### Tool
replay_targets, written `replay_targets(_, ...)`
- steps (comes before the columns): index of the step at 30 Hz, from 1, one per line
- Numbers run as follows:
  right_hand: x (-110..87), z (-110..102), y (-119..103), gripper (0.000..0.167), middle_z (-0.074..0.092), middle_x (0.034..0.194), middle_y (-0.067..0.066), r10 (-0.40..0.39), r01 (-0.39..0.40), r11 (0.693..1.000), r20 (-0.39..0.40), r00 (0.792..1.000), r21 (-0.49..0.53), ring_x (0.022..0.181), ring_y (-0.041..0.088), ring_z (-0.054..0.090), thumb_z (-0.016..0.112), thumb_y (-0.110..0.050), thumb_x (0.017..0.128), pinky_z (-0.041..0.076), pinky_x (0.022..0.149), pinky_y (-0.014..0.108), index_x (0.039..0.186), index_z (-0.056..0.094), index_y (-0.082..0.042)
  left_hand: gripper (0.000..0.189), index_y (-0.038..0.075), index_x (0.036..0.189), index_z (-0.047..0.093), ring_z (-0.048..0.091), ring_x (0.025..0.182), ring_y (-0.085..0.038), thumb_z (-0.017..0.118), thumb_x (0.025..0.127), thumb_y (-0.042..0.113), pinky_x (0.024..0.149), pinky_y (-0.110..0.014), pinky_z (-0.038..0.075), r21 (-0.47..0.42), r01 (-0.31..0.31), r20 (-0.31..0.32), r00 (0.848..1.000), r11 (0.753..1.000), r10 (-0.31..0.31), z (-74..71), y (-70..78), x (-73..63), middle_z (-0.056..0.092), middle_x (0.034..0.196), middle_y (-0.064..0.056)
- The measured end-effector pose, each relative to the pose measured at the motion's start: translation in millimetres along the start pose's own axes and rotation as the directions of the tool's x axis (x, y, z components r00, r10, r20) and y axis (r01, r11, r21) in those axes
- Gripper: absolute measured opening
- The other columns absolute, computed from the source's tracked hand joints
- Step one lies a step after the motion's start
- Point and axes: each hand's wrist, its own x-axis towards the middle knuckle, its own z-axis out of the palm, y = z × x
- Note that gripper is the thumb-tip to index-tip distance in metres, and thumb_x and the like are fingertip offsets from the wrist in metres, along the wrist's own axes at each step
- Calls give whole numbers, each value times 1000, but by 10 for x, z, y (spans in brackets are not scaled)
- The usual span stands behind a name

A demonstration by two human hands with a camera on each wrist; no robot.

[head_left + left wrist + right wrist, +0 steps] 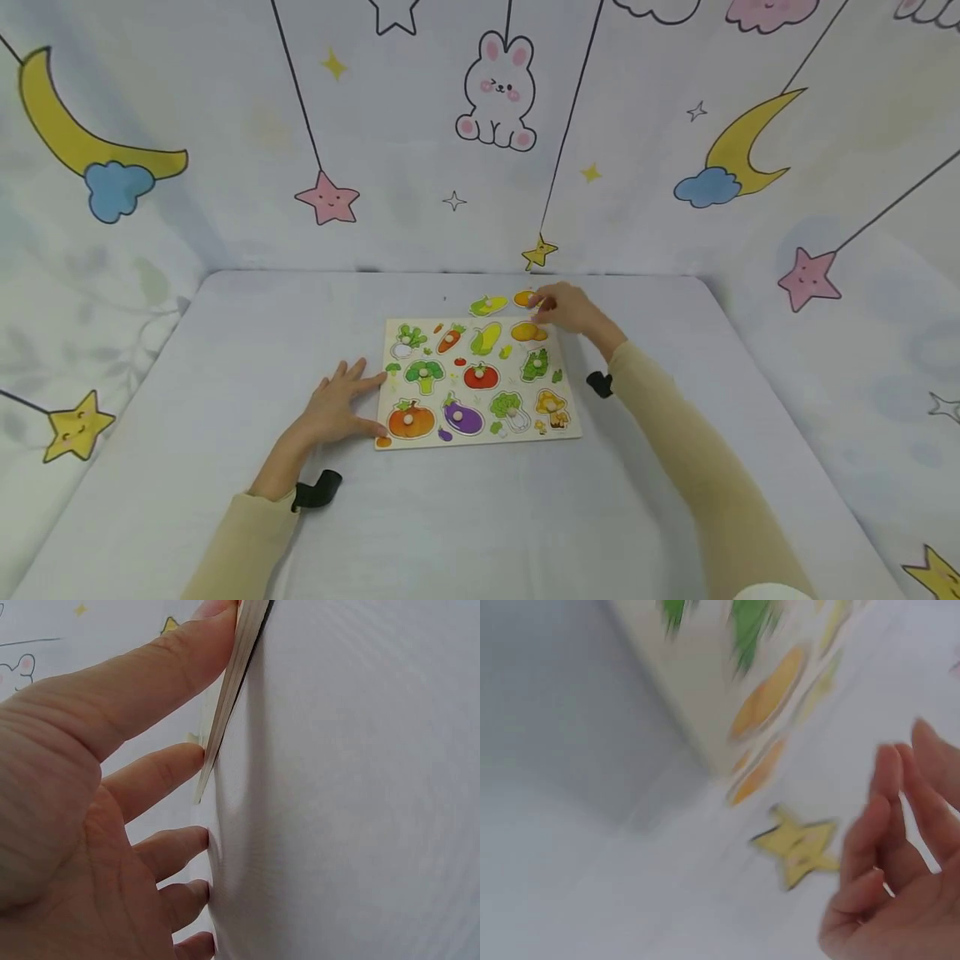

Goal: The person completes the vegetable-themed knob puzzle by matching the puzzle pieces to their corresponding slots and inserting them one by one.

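Note:
A pale wooden vegetable puzzle board (397,392) lies flat on the table. My left hand (335,408) has its fingers spread at the board's left side. In the left wrist view, the thumb and index fingertip of that hand (67,810) touch the board's edge (225,712), the other fingertips resting on the cloth. Beyond the board's back edge lie a loose corn piece (489,306) and a loose potato piece (523,297). My right hand (564,307) hovers by the potato piece. The right wrist view shows its loosely bent fingers (889,769) holding nothing, apart from the potato piece (757,776).
Knobbed pieces sit in the board, among them a pumpkin (411,422), an eggplant (463,419) and a tomato (481,377). Pictures of corn (486,338) and potatoes (525,332) show without knobs. A white cloth covers the table (465,525); a patterned curtain (420,108) hangs behind.

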Motion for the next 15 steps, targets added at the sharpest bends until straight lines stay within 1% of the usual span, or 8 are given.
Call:
replay_targets(2, 185, -74, 109, 31, 63, 100, 14, 43, -39, 998, -89, 995, 50, 87, 25, 55, 66, -14, 93, 45, 74, 31, 122, 64, -4, 94, 10, 145, 47, 1, 146, -53, 86, 66, 43, 115, -68, 1, -2, 3, 4, 1000, 1000, -3, -1, -2, -5, 16, 159, -28)
replay_targets(4, 331, -100, 218, 33, 61, 104, 16, 97, -81, 989, -124, 988, 122, 90, 27, 53, 64, -13, 94, 44, 76, 33, 125, 61, -3, 94, 10, 145, 47, 1, 146, -53, 86, 67, 43, 115, -69, 2, 1, 5, 7, 1000, 1000, -5, -3, 1, -6, 16, 160, -27)
replay_targets(7, 482, -76, 358, 37, 58, 112, 18, 180, -153, 964, -114, 977, 216, 98, 29, 51, 62, -15, 95, 44, 83, 37, 130, 57, -5, 94, 11, 146, 47, 1, 147, -52, 86, 67, 43, 115, -68, 2, 5, 11, 8, 1000, 1000, -11, -4, 15, -2, 16, 160, -27)
replay_targets(9, 548, -28, 432, 37, 56, 118, 19, 222, -192, 949, -96, 970, 248, 104, 30, 51, 62, -16, 95, 44, 89, 40, 130, 55, -6, 93, 11, 146, 47, 2, 147, -52, 86, 67, 43, 115, -69, 2, 7, 11, 8, 1000, 1000, -11, -2, 26, 2, 16, 160, -27)
replay_targets(12, 621, 55, 490, 36, 55, 127, 19, 231, -206, 951, -85, 969, 232, 110, 33, 51, 62, -18, 95, 43, 96, 45, 129, 56, -6, 93, 10, 145, 47, 3, 146, -53, 86, 67, 42, 115, -69, 4, 13, 11, 4, 1000, 1000, -11, -4, 44, 2, 17, 159, -27)
replay_targets(15, 675, 129, 479, 33, 56, 130, 19, 218, -196, 957, -84, 972, 215, 112, 34, 51, 62, -21, 95, 43, 99, 47, 125, 59, -6, 93, 10, 145, 48, 4, 146, -53, 87, 67, 42, 115, -69, 5, 28, 12, -2, 1000, 1000, -12, -14, 48, -7, 18, 159, -28)
